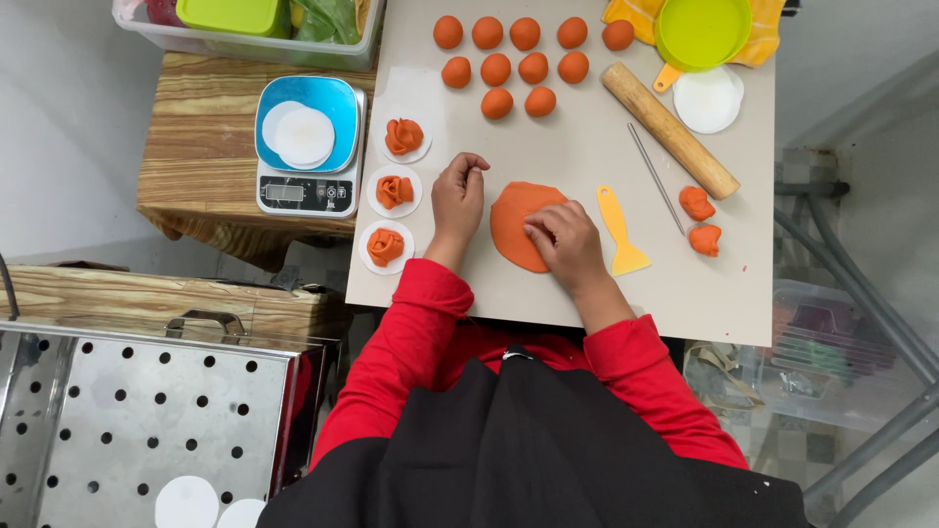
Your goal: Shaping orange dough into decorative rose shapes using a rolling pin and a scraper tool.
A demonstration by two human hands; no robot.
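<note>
Flat orange dough disc (515, 223) is pressed at its edge by the right hand (565, 244), fingers curled; left hand (458, 196) loosely clenched, nothing gripped, rested on tabletop (587, 284); yellow scraper (620, 231) laid just beside.

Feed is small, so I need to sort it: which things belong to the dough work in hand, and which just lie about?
In use:
flat dough disc under right hand
left hand, beside the disc
dough balls
folded pieces on paper rounds
rolling pin
yellow scraper
thin rod

Lying about:
scale
green lid
perforated steel tray
plastic bin
</note>
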